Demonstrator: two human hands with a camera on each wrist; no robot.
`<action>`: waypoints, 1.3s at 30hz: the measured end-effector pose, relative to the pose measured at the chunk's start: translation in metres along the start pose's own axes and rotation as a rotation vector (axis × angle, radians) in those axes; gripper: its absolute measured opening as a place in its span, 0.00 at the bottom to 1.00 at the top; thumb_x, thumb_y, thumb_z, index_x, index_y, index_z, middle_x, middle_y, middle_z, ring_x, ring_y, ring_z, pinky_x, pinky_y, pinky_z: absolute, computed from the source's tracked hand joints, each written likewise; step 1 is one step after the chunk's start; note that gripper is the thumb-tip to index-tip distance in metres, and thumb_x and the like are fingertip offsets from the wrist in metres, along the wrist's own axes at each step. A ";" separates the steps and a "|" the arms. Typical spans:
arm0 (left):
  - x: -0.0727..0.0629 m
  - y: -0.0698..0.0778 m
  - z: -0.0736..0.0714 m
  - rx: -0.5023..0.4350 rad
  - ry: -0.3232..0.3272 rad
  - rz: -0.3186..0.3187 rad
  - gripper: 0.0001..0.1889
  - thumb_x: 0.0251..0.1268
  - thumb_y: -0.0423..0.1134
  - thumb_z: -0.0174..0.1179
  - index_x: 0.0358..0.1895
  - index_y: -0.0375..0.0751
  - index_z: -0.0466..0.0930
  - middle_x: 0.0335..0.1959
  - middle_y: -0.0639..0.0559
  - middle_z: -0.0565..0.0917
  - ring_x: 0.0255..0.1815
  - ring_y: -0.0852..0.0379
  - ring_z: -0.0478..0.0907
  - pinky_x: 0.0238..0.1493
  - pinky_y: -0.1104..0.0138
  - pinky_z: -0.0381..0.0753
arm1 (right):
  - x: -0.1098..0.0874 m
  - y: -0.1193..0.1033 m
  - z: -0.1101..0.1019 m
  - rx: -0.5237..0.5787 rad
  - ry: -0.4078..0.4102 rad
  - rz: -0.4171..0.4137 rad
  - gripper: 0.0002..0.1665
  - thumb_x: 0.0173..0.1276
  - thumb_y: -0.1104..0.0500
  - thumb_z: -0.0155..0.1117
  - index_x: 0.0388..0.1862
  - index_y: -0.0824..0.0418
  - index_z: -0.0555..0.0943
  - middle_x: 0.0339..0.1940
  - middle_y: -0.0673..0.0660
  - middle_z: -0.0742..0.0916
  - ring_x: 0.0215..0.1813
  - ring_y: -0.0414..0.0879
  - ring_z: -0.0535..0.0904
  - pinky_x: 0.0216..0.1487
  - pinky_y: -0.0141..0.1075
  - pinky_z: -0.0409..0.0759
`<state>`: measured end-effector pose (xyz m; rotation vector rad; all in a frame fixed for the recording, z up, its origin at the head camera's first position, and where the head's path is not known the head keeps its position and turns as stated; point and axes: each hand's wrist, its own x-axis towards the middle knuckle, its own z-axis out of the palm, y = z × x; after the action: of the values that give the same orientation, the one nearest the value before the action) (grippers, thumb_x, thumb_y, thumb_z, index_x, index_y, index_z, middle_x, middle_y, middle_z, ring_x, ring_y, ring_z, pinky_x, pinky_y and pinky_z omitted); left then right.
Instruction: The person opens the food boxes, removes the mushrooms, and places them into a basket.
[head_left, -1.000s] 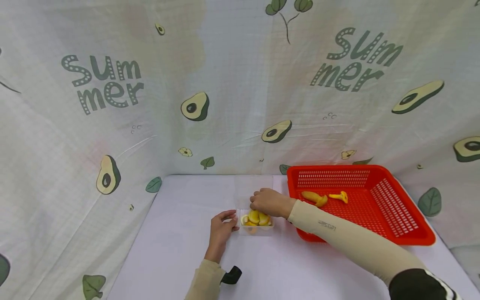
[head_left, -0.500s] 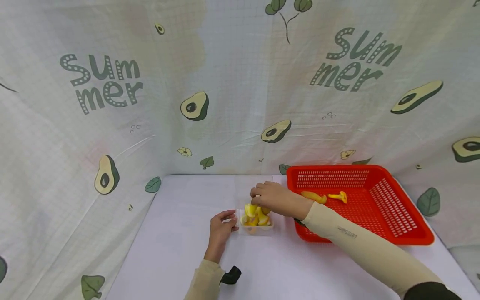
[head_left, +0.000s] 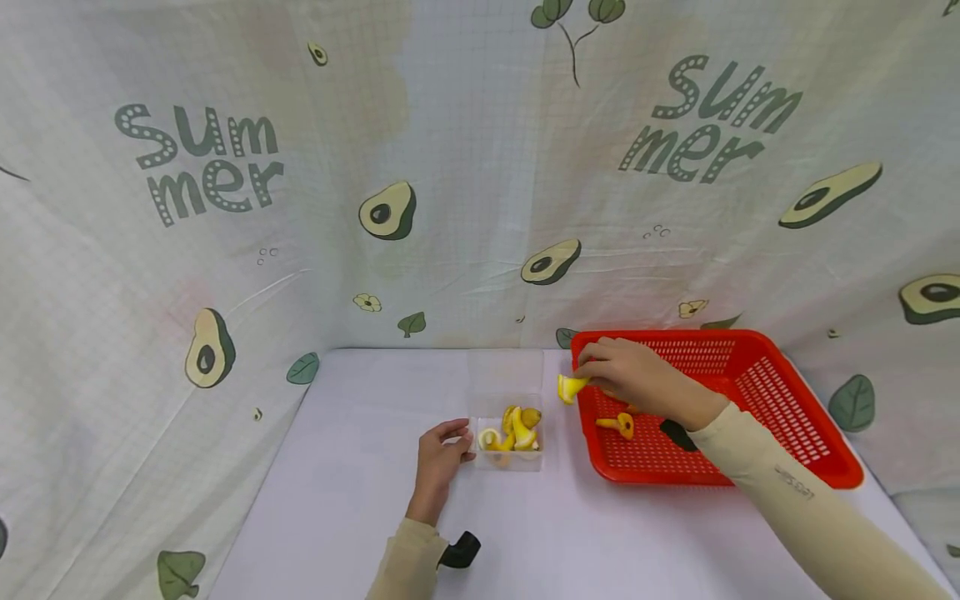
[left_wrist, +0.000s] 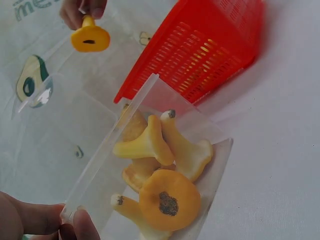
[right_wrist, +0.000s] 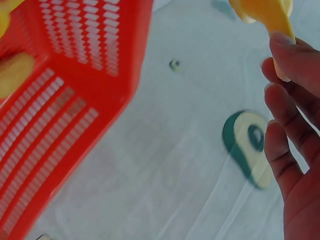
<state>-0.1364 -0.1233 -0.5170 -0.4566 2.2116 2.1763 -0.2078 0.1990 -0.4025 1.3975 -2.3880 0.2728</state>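
My left hand (head_left: 441,462) pinches the left edge of a clear plastic box (head_left: 528,463), thumb and fingers on its rim in the left wrist view. Several yellow toy-like mushrooms lie jumbled in the box, one with its round orange cap (left_wrist: 177,192) facing up. My right hand (head_left: 648,375) holds a yellow mushroom (head_left: 570,388) by its stem, thumb against fingertips, cap pointing left. That mushroom hangs in the air beside the left rim of a red basket (head_left: 720,477). Inside the basket lies another mushroom (head_left: 618,425); more contents are partly hidden by my right hand.
The box's clear lid (head_left: 506,371) lies folded back behind it. The basket stands just right of the box on the white table (head_left: 360,500). A patterned cloth (head_left: 450,167) hangs behind the table. Black wrist gear (head_left: 460,550) sticks out from my left sleeve.
My right hand has lifted a mushroom out of the box and carried it right to the basket's left rim. The pile in the box is lower. My left hand stays on the box.
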 end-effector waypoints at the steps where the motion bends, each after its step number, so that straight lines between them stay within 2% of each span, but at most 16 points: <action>1: 0.000 0.000 0.000 -0.002 -0.001 0.000 0.17 0.70 0.22 0.63 0.60 0.19 0.80 0.45 0.40 0.82 0.28 0.60 0.76 0.30 0.71 0.88 | -0.006 0.003 -0.002 0.006 0.006 0.015 0.18 0.55 0.67 0.85 0.45 0.58 0.91 0.44 0.51 0.86 0.45 0.47 0.82 0.45 0.42 0.89; 7: 0.001 -0.002 -0.001 -0.014 -0.006 0.007 0.18 0.69 0.21 0.63 0.60 0.18 0.79 0.46 0.38 0.82 0.28 0.61 0.76 0.30 0.72 0.88 | -0.037 0.020 -0.012 0.009 -0.001 0.107 0.19 0.53 0.67 0.85 0.43 0.55 0.90 0.44 0.48 0.87 0.45 0.46 0.83 0.45 0.44 0.90; 15: 0.003 -0.003 0.000 -0.014 -0.002 0.008 0.17 0.69 0.21 0.62 0.60 0.19 0.80 0.46 0.38 0.82 0.29 0.59 0.77 0.30 0.72 0.88 | -0.071 0.032 -0.018 -0.002 -0.162 0.305 0.16 0.55 0.65 0.84 0.43 0.55 0.91 0.43 0.49 0.88 0.47 0.49 0.84 0.51 0.50 0.90; 19: 0.004 -0.004 -0.001 -0.008 -0.001 0.006 0.17 0.69 0.21 0.62 0.60 0.19 0.80 0.46 0.38 0.81 0.29 0.59 0.77 0.31 0.72 0.88 | -0.083 0.037 -0.015 0.011 -0.227 0.367 0.14 0.56 0.65 0.84 0.41 0.55 0.92 0.42 0.47 0.88 0.46 0.47 0.83 0.49 0.47 0.90; 27: 0.003 -0.003 -0.001 0.001 -0.001 -0.006 0.17 0.70 0.21 0.62 0.60 0.19 0.80 0.46 0.39 0.81 0.29 0.59 0.77 0.31 0.72 0.88 | -0.096 0.047 -0.004 0.047 -0.324 0.398 0.15 0.55 0.68 0.83 0.39 0.53 0.92 0.40 0.45 0.89 0.45 0.48 0.85 0.50 0.48 0.90; 32: 0.000 0.004 -0.001 -0.015 -0.019 -0.001 0.17 0.69 0.19 0.61 0.59 0.16 0.79 0.46 0.36 0.81 0.29 0.58 0.77 0.31 0.71 0.88 | -0.102 0.053 0.007 0.068 -0.368 0.389 0.15 0.56 0.68 0.82 0.39 0.52 0.93 0.41 0.46 0.90 0.46 0.49 0.85 0.50 0.49 0.91; 39: 0.005 -0.004 -0.002 -0.012 -0.013 -0.002 0.18 0.70 0.22 0.63 0.60 0.19 0.80 0.47 0.38 0.82 0.28 0.60 0.77 0.31 0.72 0.88 | -0.106 0.060 0.020 0.127 -0.414 0.366 0.11 0.59 0.66 0.81 0.38 0.52 0.92 0.40 0.45 0.90 0.45 0.49 0.86 0.48 0.49 0.91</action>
<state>-0.1395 -0.1261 -0.5218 -0.4428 2.1919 2.1861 -0.2172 0.3065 -0.4623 1.1453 -3.0186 0.2506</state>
